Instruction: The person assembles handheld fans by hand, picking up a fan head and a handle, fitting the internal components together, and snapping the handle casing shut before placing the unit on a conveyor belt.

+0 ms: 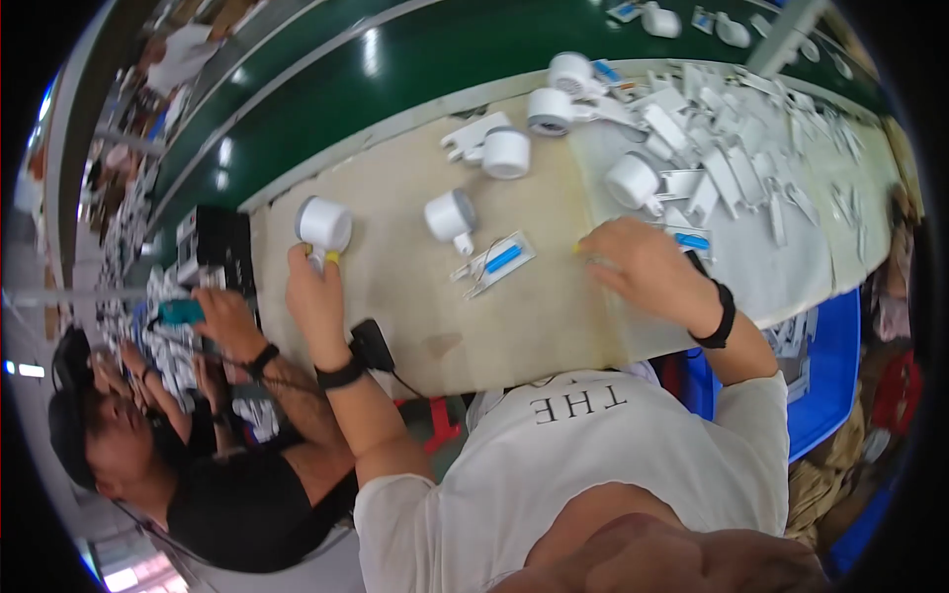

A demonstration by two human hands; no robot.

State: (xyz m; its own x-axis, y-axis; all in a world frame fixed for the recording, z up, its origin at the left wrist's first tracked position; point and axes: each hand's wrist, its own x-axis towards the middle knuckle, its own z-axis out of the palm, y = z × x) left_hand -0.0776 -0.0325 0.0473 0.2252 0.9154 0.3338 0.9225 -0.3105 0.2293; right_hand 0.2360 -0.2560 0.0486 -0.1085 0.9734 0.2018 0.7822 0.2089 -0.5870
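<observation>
My left hand (pixel 318 296) is closed on the short handle of a white round-headed plastic housing (pixel 324 223), at the table's left side. Yellow shows at its fingertips. My right hand (pixel 638 265) hovers over the table's middle right, fingers half bent and apart, with nothing visible in them; a bit of yellow shows at a fingertip. Between my hands lie another white round-headed housing (pixel 451 216) and an open white handle shell (pixel 481 274) with a blue cylinder (pixel 503 260) and thin wires. Beside my right wrist a second blue cylinder (pixel 692 240) is partly hidden.
Farther back are more round-headed housings (pixel 506 153). A heap of white plastic shells (pixel 727 148) covers the table's right. Beyond the table runs a green conveyor belt (pixel 415 49). A blue bin (pixel 835 371) stands at lower right. A co-worker (pixel 247 494) sits close on my left.
</observation>
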